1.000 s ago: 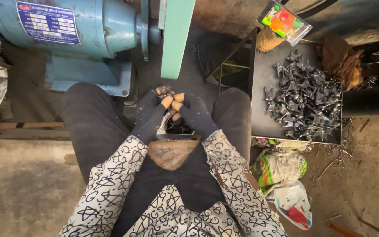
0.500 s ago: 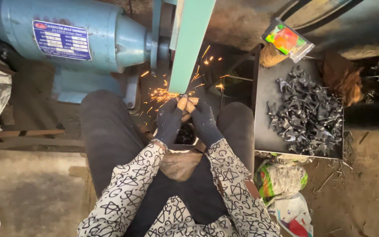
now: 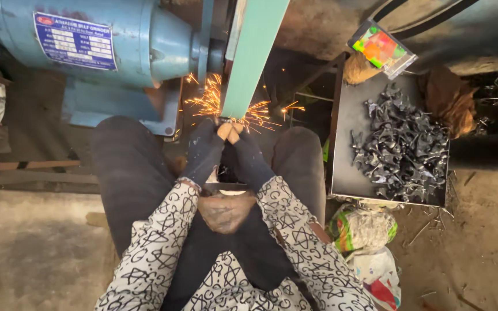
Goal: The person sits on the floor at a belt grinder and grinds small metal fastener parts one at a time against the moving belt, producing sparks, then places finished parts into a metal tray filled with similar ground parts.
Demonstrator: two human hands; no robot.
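My left hand (image 3: 206, 151) and my right hand (image 3: 248, 154) wear dark fingerless gloves and meet fingertip to fingertip in front of me. Together they pinch a small metal piece (image 3: 229, 122), mostly hidden by my fingers, against the lower end of a green grinding belt (image 3: 255, 55). Orange sparks (image 3: 214, 103) spray left and right from the contact point. The belt runs beside a blue motor housing (image 3: 105, 40). My knees frame the hands on both sides.
A dark metal tray (image 3: 347, 144) at my right holds a heap of several small dark metal parts (image 3: 404, 150). A colourful packet (image 3: 381, 49) lies at the tray's far end. Bundled bags (image 3: 364, 230) sit on the dirt floor below it.
My hands moved forward and pressed the piece onto the belt. Sparks, absent a second ago, now fly more strongly. The view has shifted closer to the grinder.
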